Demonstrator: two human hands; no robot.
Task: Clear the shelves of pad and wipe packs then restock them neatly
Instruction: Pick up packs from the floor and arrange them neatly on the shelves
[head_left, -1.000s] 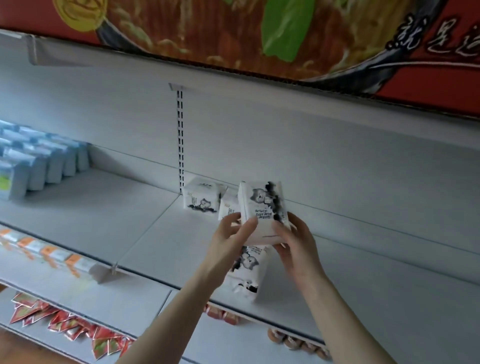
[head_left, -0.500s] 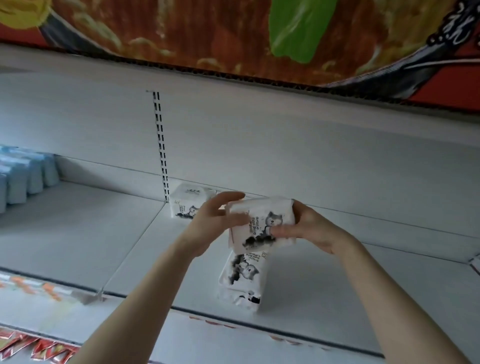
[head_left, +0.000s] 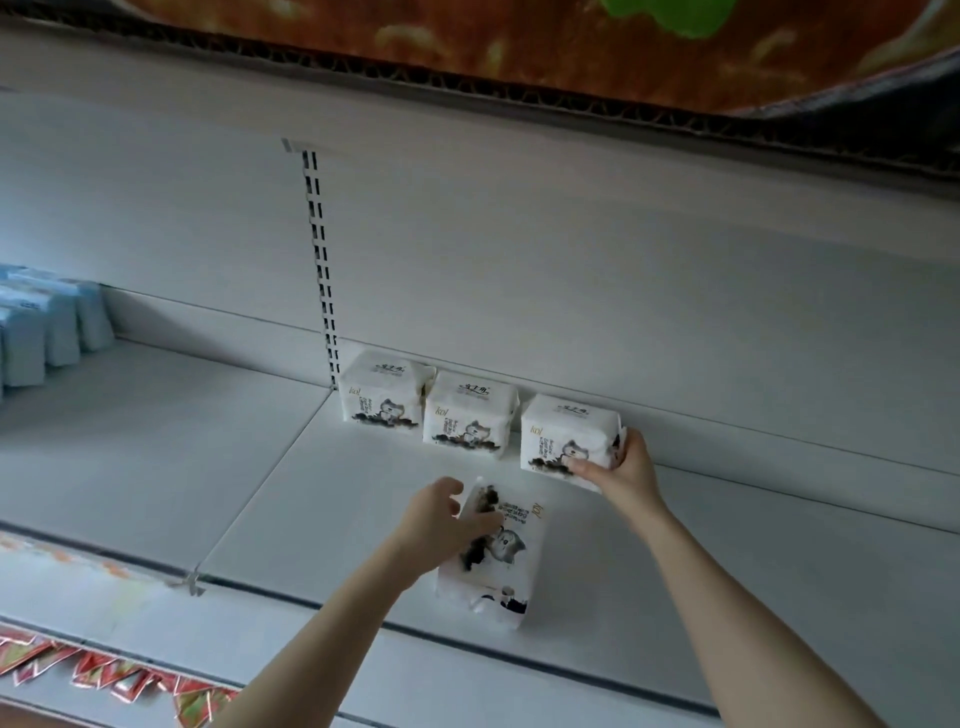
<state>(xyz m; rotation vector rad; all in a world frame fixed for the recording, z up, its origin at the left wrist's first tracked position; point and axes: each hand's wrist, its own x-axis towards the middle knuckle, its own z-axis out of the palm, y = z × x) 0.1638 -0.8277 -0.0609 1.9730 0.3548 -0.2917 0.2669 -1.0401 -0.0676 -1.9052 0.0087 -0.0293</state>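
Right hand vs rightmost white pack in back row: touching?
Touching. Head view: the right hand grips the rightmost white pack, thumb on its front, fingers round its right end.

Three packs side by side at the shelf back, fourth pack before them.

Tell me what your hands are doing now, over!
Right hand grips third pack in back row. Left hand grips front pack. Nothing in the way.
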